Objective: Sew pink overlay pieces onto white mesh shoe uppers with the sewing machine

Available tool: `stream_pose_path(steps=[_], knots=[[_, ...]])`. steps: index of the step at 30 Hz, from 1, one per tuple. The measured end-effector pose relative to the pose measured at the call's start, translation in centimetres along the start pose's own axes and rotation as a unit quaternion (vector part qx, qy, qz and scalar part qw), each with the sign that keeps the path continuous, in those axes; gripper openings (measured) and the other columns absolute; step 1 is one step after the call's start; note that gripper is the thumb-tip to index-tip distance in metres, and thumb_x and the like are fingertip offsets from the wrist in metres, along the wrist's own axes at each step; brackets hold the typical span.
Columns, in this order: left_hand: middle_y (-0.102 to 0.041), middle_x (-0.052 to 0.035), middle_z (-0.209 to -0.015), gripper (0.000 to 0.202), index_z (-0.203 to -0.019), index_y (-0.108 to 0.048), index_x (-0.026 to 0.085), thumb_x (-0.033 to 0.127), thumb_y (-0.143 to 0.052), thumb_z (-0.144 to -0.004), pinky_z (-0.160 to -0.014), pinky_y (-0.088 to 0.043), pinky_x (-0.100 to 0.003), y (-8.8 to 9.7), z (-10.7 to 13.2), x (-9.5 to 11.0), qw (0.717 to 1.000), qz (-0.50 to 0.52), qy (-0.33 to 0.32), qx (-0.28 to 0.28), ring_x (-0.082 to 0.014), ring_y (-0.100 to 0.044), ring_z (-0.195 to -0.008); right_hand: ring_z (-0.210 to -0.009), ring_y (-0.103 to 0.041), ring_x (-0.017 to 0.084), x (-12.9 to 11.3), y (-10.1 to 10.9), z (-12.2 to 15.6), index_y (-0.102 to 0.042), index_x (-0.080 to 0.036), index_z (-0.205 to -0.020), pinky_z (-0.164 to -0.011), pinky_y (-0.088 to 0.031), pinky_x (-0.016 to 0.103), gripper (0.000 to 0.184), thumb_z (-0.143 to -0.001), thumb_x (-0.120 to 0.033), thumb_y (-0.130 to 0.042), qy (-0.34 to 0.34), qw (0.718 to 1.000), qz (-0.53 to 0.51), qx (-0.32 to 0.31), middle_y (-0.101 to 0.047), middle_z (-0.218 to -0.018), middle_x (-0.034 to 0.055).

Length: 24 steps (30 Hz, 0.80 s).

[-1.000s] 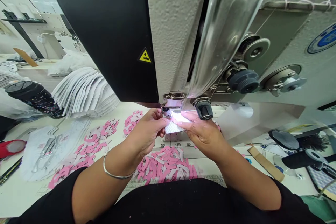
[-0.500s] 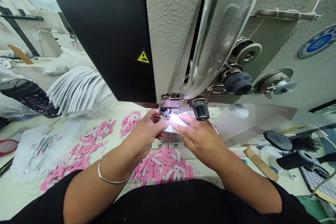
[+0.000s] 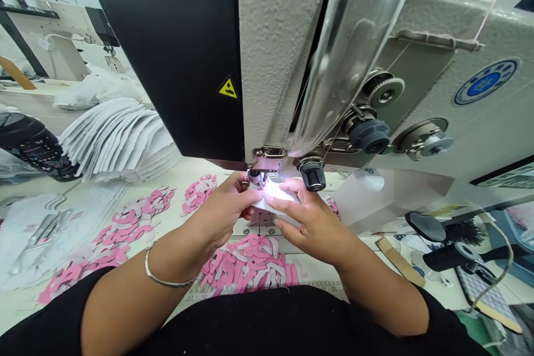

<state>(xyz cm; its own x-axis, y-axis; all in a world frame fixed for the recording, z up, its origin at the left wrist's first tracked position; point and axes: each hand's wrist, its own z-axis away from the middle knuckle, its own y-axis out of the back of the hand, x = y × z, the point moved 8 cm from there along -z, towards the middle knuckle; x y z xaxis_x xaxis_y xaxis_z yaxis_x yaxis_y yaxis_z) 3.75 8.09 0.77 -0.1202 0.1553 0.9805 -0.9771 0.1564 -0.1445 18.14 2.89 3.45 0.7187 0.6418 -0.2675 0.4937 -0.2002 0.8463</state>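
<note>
A small white mesh fabric piece point(image 3: 270, 204) lies under the lit presser foot point(image 3: 257, 177) of a large sewing machine point(image 3: 283, 67). My left hand point(image 3: 223, 212) is closed in a pinch on the piece's left edge, just below the foot. My right hand point(image 3: 311, 221) presses its extended fingers flat on the piece's right side, holding it down. A silver bangle point(image 3: 164, 278) circles my left wrist.
Pink and white curved cut pieces lie in a pile point(image 3: 250, 267) before me and in more piles point(image 3: 125, 228) to the left. A fanned stack of white panels point(image 3: 119, 142) sits at back left. Black tools and cables point(image 3: 450, 250) crowd the right of the table.
Both hands stay at the presser foot with the fabric piece; they have drifted slightly left and my right fingers have stretched flatter. The view has shifted a little.
</note>
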Motion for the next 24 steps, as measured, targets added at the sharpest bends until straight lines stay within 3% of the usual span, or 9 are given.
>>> stream_pose_path(steps=[5, 16, 24], knots=[[-0.057, 0.003, -0.078, 0.016, -0.079, -0.061, 0.018, 0.02, -0.075, -0.071, -0.05, -0.04, -0.021, 0.3, -0.1, 0.1, 1.0, 0.016, 0.002, 0.002, -0.0066, -0.049, -0.057, -0.119, -0.05, 0.03, -0.6, -0.3, 0.1, -0.059, -0.03, -0.134, -0.102, -0.047, 0.052, 0.046, -0.088, -0.029, -0.063, -0.019, 0.999, 0.027, 0.015, -0.049, -0.125, 0.0115], [-0.057, 0.0039, -0.076, 0.014, -0.082, -0.06, 0.02, 0.024, -0.073, -0.076, -0.051, -0.04, -0.02, 0.8, -0.6, -1.0, 0.999, 0.031, 0.013, -0.017, -0.0053, -0.05, -0.055, -0.119, -0.049, 0.03, -0.7, -1.1, 0.1, -0.054, -0.032, -0.139, -0.101, -0.047, 0.051, 0.05, -0.09, -0.03, -0.06, -0.016, 0.997, 0.054, 0.058, -0.05, -0.124, 0.0125], [-0.056, 0.0037, -0.065, 0.013, -0.08, -0.06, 0.018, 0.015, -0.069, -0.071, -0.049, -0.039, -0.019, 1.0, -1.4, -0.7, 0.998, 0.069, 0.008, -0.008, -0.0061, -0.048, -0.05, -0.125, -0.048, 0.031, -0.9, -0.9, 0.1, -0.064, -0.025, -0.127, -0.107, -0.044, 0.051, 0.037, -0.091, -0.029, -0.059, 0.006, 0.991, 0.043, 0.124, -0.053, -0.122, 0.0126]])
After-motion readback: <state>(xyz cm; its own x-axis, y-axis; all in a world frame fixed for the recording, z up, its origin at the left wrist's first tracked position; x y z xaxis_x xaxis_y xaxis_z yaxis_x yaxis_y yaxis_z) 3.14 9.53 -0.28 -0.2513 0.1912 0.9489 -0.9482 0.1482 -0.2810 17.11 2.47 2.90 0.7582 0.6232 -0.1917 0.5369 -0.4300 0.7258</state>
